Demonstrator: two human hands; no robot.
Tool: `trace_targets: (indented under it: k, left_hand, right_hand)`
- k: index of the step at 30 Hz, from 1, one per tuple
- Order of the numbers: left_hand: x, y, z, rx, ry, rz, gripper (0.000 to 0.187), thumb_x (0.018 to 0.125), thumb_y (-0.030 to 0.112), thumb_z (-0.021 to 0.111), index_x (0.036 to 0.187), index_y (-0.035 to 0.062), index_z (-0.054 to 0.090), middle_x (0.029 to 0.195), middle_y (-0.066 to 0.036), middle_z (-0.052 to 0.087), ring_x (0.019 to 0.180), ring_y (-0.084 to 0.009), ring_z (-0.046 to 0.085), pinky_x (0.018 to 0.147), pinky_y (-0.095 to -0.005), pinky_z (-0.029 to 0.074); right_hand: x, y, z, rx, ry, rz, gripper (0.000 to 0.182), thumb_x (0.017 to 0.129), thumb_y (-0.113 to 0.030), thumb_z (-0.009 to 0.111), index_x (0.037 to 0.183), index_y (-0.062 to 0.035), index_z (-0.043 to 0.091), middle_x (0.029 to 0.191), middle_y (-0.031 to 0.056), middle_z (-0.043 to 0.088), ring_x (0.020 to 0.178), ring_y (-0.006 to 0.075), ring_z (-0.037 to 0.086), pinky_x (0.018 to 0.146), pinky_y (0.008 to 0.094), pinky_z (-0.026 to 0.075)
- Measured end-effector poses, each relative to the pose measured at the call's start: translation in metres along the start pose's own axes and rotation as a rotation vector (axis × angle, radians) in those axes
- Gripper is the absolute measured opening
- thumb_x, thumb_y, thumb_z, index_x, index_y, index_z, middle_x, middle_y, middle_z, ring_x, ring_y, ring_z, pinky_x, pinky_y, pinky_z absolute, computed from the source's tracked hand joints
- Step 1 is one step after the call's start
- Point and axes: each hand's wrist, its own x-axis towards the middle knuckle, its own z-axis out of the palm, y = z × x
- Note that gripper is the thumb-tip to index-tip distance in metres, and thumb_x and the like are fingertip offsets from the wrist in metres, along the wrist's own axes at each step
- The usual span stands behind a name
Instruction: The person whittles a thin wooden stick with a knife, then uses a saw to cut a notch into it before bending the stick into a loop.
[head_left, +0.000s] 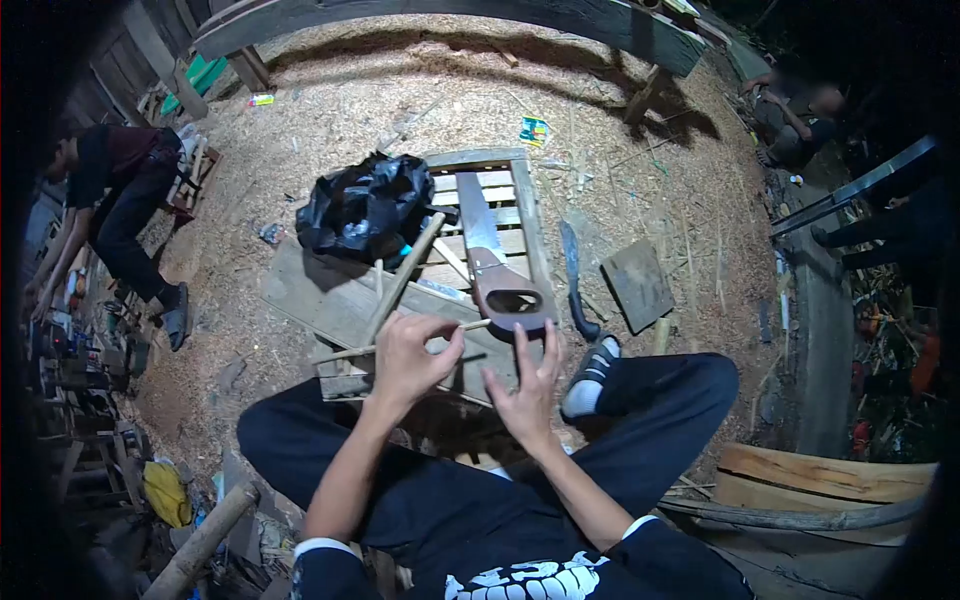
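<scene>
A thin light stick [345, 354] runs through my left hand [408, 358], whose thumb and forefinger curl round it; its tip comes out to the right, close to the saw's handle. My right hand [528, 390] has its fingers apart and holds nothing, just below that handle. The handsaw [483, 225] lies on a slatted wooden frame [532, 215], blade pointing away from me. A thicker stick [408, 275] leans beside my left hand over a wide board [330, 300]. Right of the frame lies a dark curved blade tool [572, 270].
A black plastic bag [365, 210] sits left of the frame. A square wooden piece [638, 285] lies at the right. Wood shavings cover the ground. One person [125, 200] bends at the far left; others are at the right. A long beam [450, 14] crosses the top.
</scene>
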Motion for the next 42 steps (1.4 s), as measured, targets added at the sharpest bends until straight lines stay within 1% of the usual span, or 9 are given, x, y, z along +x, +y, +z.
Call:
trace_targets:
  k: [4, 9, 17, 21, 24, 26, 28, 33, 42]
  left_hand:
    - [-0.003, -0.004, -0.006, -0.005, 0.007, -0.017, 0.011, 0.084, 0.019, 0.079, 0.089, 0.0086, 0.080, 0.084, -0.007, 0.078, 0.080, -0.0256, 0.073, 0.076, -0.0375, 0.049]
    - [-0.001, -0.002, -0.001, -0.024, -0.006, -0.002, 0.011, 0.084, 0.018, 0.079, 0.089, 0.0080, 0.080, 0.084, -0.008, 0.078, 0.078, -0.0257, 0.074, 0.073, -0.0380, 0.053]
    - [0.007, 0.006, 0.005, -0.114, -0.097, -0.130, 0.016, 0.086, 0.018, 0.079, 0.096, 0.0060, 0.082, 0.088, -0.011, 0.079, 0.076, -0.0236, 0.077, 0.069, -0.0333, 0.059]
    - [0.016, 0.014, 0.019, -0.196, -0.134, -0.133, 0.017, 0.088, 0.018, 0.078, 0.098, 0.0044, 0.081, 0.087, -0.013, 0.079, 0.075, -0.0224, 0.076, 0.066, -0.0317, 0.059]
    - [0.025, 0.021, 0.032, -0.226, -0.173, -0.135, 0.019, 0.088, 0.019, 0.074, 0.098, 0.0035, 0.080, 0.090, -0.015, 0.078, 0.083, -0.0296, 0.078, 0.075, -0.0387, 0.060]
    - [0.033, 0.025, 0.041, -0.246, -0.201, -0.109, 0.020, 0.088, 0.020, 0.074, 0.098, 0.0031, 0.080, 0.091, -0.015, 0.078, 0.084, -0.0301, 0.077, 0.075, -0.0389, 0.060]
    - [0.039, 0.029, 0.053, -0.272, -0.239, -0.092, 0.020, 0.089, 0.020, 0.075, 0.098, 0.0026, 0.080, 0.091, -0.016, 0.078, 0.085, -0.0305, 0.077, 0.076, -0.0391, 0.060]
    - [0.053, 0.026, 0.095, -0.198, -0.246, 0.017, 0.018, 0.089, 0.019, 0.076, 0.100, 0.0043, 0.078, 0.087, -0.014, 0.076, 0.078, -0.0299, 0.074, 0.071, -0.0391, 0.059]
    - [0.072, 0.020, 0.140, -0.158, -0.216, 0.127, 0.014, 0.085, 0.014, 0.078, 0.096, 0.0037, 0.076, 0.093, -0.013, 0.069, 0.090, -0.0338, 0.070, 0.079, -0.0421, 0.057]
  right_hand:
    - [0.012, -0.010, -0.013, -0.243, -0.018, -0.057, 0.073, 0.089, -0.042, 0.077, 0.152, -0.0142, 0.055, 0.161, 0.0198, 0.041, 0.154, 0.0405, 0.028, 0.125, 0.0665, 0.004]
    - [0.067, -0.001, -0.013, -0.109, -0.112, -0.276, 0.060, 0.086, -0.030, 0.081, 0.139, -0.0089, 0.064, 0.121, 0.0123, 0.067, 0.122, 0.0291, 0.060, 0.121, 0.0564, 0.027]
    - [0.109, 0.006, -0.057, -0.111, -0.094, -0.275, 0.029, 0.077, -0.023, 0.077, 0.096, -0.0035, 0.068, 0.096, 0.0147, 0.067, 0.093, 0.0360, 0.065, 0.087, 0.0465, 0.051]
    - [0.105, 0.011, -0.090, 0.178, -0.083, -0.072, 0.033, 0.083, -0.025, 0.075, 0.098, 0.0021, 0.065, 0.092, 0.0179, 0.067, 0.085, 0.0378, 0.066, 0.077, 0.0451, 0.052]
    - [0.086, 0.022, -0.102, 0.379, 0.068, 0.083, 0.037, 0.091, -0.032, 0.073, 0.100, 0.0033, 0.065, 0.086, 0.0157, 0.063, 0.079, 0.0284, 0.064, 0.073, 0.0397, 0.050]
    - [0.060, 0.029, -0.109, 0.675, 0.105, 0.184, 0.044, 0.098, -0.042, 0.069, 0.107, 0.0000, 0.062, 0.082, -0.0001, 0.053, 0.075, 0.0104, 0.050, 0.066, 0.0310, 0.043]
    - [0.044, 0.037, -0.108, 0.817, 0.106, 0.244, 0.037, 0.097, -0.039, 0.073, 0.096, -0.0101, 0.050, 0.078, -0.0027, 0.053, 0.063, 0.0050, 0.044, 0.056, 0.0235, 0.033]
    - [0.020, 0.043, -0.118, 0.933, 0.141, 0.482, 0.033, 0.104, -0.026, 0.067, 0.091, -0.0117, 0.040, 0.075, -0.0021, 0.049, 0.061, 0.0056, 0.045, 0.054, 0.0235, 0.036]
    - [-0.010, 0.061, -0.086, 0.767, 0.169, 0.457, 0.031, 0.105, -0.025, 0.067, 0.093, -0.0118, 0.042, 0.072, -0.0023, 0.050, 0.059, 0.0042, 0.047, 0.053, 0.0232, 0.038]
